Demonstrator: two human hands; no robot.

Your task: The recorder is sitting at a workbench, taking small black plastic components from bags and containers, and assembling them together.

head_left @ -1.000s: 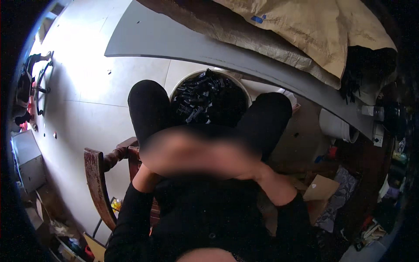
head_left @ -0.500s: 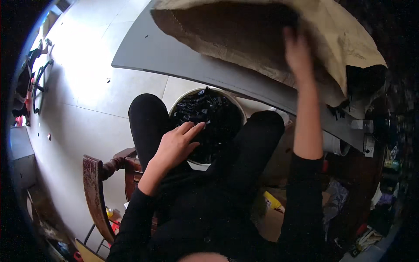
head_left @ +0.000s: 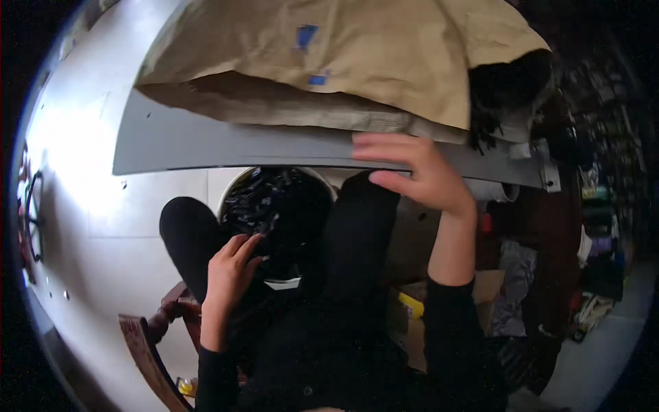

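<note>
A round pale bucket (head_left: 334,191) stands between my knees, filled with small shiny black pieces (head_left: 281,206) whose exact kind I cannot make out. At its near left side is my left hand (head_left: 230,268), its fingers stretched over the black pieces and its thumb apart. My right hand (head_left: 419,168) is raised by the front edge of a grey tabletop (head_left: 185,141), fingers extended and thumb spread, holding nothing. Just beyond it lies a large tan sack (head_left: 384,48) with blue marks, its mouth facing me and partly drooped; the inside is mostly hidden.
A dark wooden chair (head_left: 141,343) stands at my left on the pale tiled floor (head_left: 82,185). To the right are a cardboard box (head_left: 487,292), a yellow packet (head_left: 412,305) and a grey plastic bag (head_left: 515,275). Black cloth-like material (head_left: 511,86) hangs beside the sack.
My right hand has come out of the sack's mouth toward me, and the sack's upper side has dropped. My left hand stays by the bucket. The whole view has shifted.
</note>
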